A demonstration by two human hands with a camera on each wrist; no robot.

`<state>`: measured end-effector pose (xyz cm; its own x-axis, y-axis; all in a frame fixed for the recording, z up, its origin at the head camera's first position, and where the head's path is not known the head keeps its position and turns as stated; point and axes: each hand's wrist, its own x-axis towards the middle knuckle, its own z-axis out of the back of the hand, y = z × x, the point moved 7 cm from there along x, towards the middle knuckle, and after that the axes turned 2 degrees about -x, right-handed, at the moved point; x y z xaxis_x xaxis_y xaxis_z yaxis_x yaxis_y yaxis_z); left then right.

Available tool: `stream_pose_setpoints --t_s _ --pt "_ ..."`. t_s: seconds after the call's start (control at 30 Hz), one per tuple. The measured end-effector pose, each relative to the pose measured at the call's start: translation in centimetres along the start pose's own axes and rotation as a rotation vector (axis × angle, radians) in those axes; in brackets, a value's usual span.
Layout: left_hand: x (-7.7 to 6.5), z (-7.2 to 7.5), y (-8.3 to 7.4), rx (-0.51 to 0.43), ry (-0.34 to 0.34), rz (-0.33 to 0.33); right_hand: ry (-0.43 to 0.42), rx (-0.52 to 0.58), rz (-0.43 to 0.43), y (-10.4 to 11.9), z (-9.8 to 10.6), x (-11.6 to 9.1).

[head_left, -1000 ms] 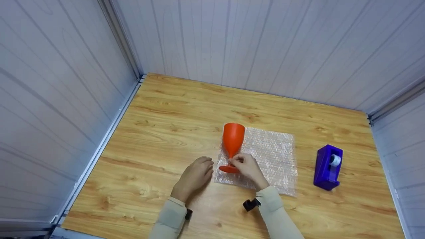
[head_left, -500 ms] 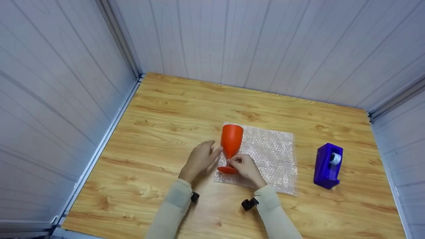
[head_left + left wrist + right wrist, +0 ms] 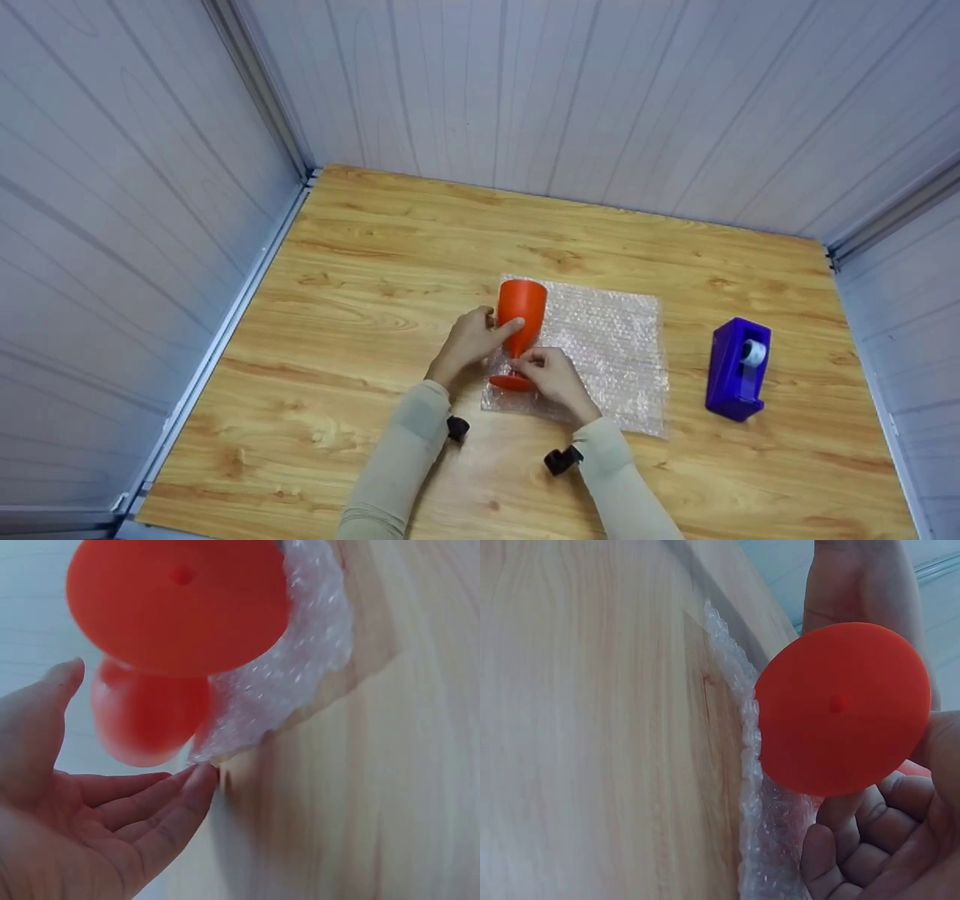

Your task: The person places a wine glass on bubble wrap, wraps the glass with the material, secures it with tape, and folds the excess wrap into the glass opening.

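An orange goblet [image 3: 523,304] lies on its side along the left part of a sheet of bubble wrap [image 3: 607,337], mouth toward the back wall. My right hand [image 3: 553,376] pinches its stem just above the foot. My left hand [image 3: 471,341] is at the left of the bowl, its thumb overlapping the bowl in the head view. In the left wrist view, the thumb [image 3: 64,686] stands apart from the goblet, and the long fingertips [image 3: 201,776] are right at the edge of the wrap. From the right wrist, the round foot [image 3: 844,709] hides part of the grip.
A blue tape dispenser [image 3: 738,369] with a roll of clear tape stands right of the wrap on the wooden table [image 3: 337,247]. Pale panel walls [image 3: 450,90] enclose the table at the back and both sides.
My left hand has moved right and forward from the table beside the wrap to the goblet's bowl, its thumb spreading away from the fingers. My right hand keeps its pinch on the stem.
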<state>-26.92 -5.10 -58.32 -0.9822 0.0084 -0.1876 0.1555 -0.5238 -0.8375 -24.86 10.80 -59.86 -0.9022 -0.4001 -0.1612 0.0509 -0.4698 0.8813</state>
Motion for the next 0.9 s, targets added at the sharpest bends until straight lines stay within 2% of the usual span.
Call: stream_pose_setpoints --t_s 0.1,0.33,0.43,0.5,0.6,0.67,0.77,0.83,0.9 --pt "0.3 -0.2 0.2 -0.038 -0.01 0.014 -0.004 -0.003 0.0 0.1 0.1 0.0" --pt "0.4 -0.5 0.6 -0.212 -0.022 0.079 -0.021 -0.038 0.008 0.0 0.5 -0.2" --pt "0.5 -0.6 0.7 -0.261 -0.021 0.087 -0.06 -0.042 -0.003 0.0 1.2 -0.3" --pt "0.5 -0.7 0.7 -0.281 -0.022 0.097 -0.115 -0.046 0.002 0.2 2.0 -0.5" --pt "0.5 -0.7 0.8 -0.293 -0.03 0.112 -0.211 -0.088 0.095 1.1 3.1 -0.7" --pt "0.5 -0.7 0.8 -0.286 -0.034 0.115 -0.257 -0.136 0.199 2.0 3.5 -0.9" --pt "0.5 -0.7 0.7 -0.257 -0.043 0.114 -0.265 -0.203 0.341 3.1 3.5 -1.0" --pt "0.4 -0.8 0.6 -0.24 -0.047 0.115 -0.249 -0.232 0.382 3.4 3.3 -0.9" --pt "0.4 -0.9 0.5 -0.217 -0.053 0.104 -0.238 -0.261 0.388 3.4 3.2 -0.9"
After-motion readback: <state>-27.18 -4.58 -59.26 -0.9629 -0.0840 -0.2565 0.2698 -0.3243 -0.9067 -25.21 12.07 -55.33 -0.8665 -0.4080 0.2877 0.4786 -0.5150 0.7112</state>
